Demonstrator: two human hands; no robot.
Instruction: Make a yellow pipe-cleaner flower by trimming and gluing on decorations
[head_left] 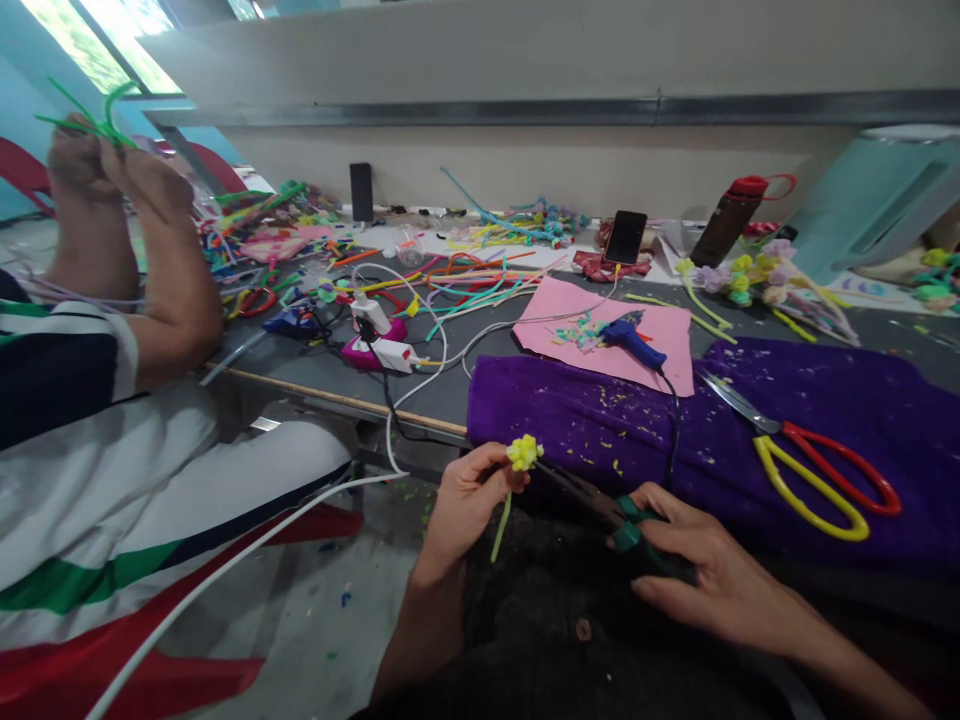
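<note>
My left hand [469,500] pinches the stem of a small yellow pipe-cleaner flower [523,453], held up at the near edge of the table. My right hand [690,570] is closed round the green handles of pliers [600,503], whose jaws reach toward the flower's base. Both hands hover over my dark lap, just in front of a purple cloth [825,420] sprinkled with yellow clippings.
Red-and-yellow scissors [817,465] lie on the purple cloth. A blue glue gun [634,340] rests on a pink sheet [667,340]. Loose pipe cleaners [480,280], a phone [625,237], a bottle [729,218], and a charger [382,340] crowd the table. A person's arms [150,260] at left hold green pipe cleaners.
</note>
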